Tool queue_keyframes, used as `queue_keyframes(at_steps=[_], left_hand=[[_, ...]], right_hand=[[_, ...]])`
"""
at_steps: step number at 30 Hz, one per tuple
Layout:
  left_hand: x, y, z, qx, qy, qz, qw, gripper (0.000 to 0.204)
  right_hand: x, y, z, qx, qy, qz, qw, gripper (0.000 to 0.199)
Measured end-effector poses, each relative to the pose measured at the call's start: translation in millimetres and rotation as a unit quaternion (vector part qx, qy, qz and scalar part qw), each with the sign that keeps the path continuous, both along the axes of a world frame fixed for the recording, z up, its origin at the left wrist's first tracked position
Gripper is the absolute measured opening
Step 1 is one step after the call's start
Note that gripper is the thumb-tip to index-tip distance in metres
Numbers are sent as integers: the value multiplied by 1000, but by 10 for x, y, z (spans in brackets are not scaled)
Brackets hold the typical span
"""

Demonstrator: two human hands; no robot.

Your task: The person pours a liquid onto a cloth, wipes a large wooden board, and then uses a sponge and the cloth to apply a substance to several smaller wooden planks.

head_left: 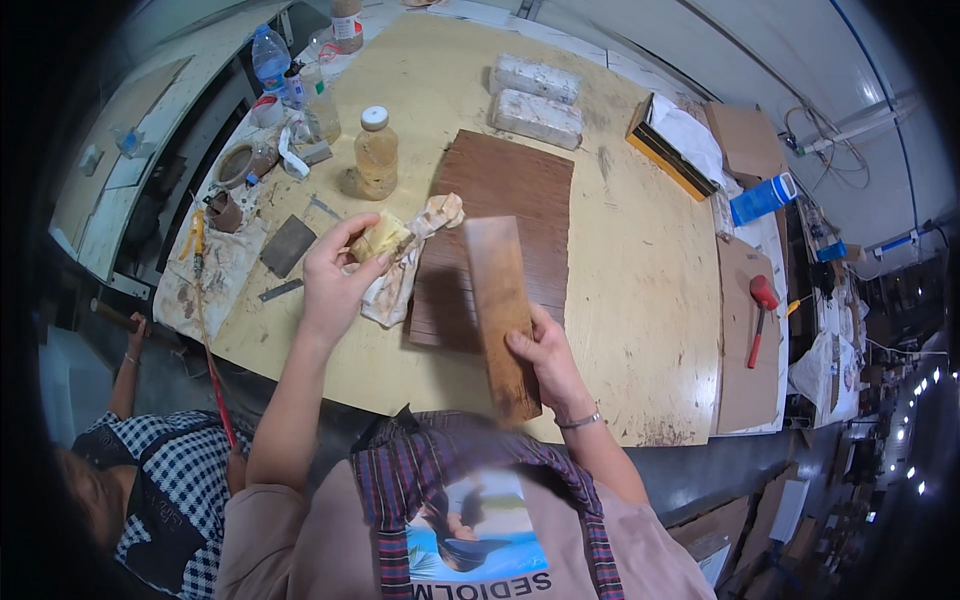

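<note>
Right hand (545,360) is clamped round the lower part of a narrow wood plank (500,315), thumb on the face, fingers wrapped behind. Plank's raised off the bench, long axis running near-to-far, top end leaning slightly to the person's left, bottom end close to the body. Slightly blurred, so grain detail is hard to read.

Left hand (335,280) is closed around a stained rag (400,265), with a yellowish wad pinched up at the fingertips, rest of the cloth trailing down and right toward the plank. No free fingers on that hand.

Key relation: rag sits just left of the plank's upper half, near but apart; I can't see contact between cloth and plank edge. So left hand is nearer the plank's far end, right hand has the near end. Plank's broad face looks up at the camera and lies open to the rag side.

Behind and under the plank, a dark brown ribbed panel (500,220) lies flat on the round-cornered workbench (640,270). Bottle of amber liquid (376,152) stands beyond the left hand, well within its side of the bench. Red-headed mallet (760,310) lies far right, well apart. Another person in a checked top (165,480) is at lower left.
</note>
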State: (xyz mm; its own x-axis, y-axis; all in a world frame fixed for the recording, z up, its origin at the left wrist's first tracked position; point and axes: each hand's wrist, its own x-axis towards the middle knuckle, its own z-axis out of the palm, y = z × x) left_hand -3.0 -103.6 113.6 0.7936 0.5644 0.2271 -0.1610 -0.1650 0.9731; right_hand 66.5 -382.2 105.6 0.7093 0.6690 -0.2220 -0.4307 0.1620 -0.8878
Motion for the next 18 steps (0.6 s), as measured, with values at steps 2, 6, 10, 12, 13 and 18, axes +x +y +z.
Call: queue_keyframes(at_steps=[2,6,10,12,13,18], left_hand=[[8,-140,40,-3,-3,-24,1000,50],[-125,-583,198,237,-34,-107,965,48],[-353,-1003,219,296,-104,-296,902,48],[-279,-976,173,355,-113,-254,892,47],[-209,-920,154,406,-89,-252,874,47],[287,-442,214,373,-62,-38,925,41]], right_hand=[[47,42,-10,7,63,-19,998,44],[108,122,-16,20,143,-79,986,35],[145,155,9,20,164,-138,977,31],[137,154,17,23,130,-127,983,31],[128,158,13,16,133,-113,985,30],[80,174,-83,-19,164,-85,983,26]])
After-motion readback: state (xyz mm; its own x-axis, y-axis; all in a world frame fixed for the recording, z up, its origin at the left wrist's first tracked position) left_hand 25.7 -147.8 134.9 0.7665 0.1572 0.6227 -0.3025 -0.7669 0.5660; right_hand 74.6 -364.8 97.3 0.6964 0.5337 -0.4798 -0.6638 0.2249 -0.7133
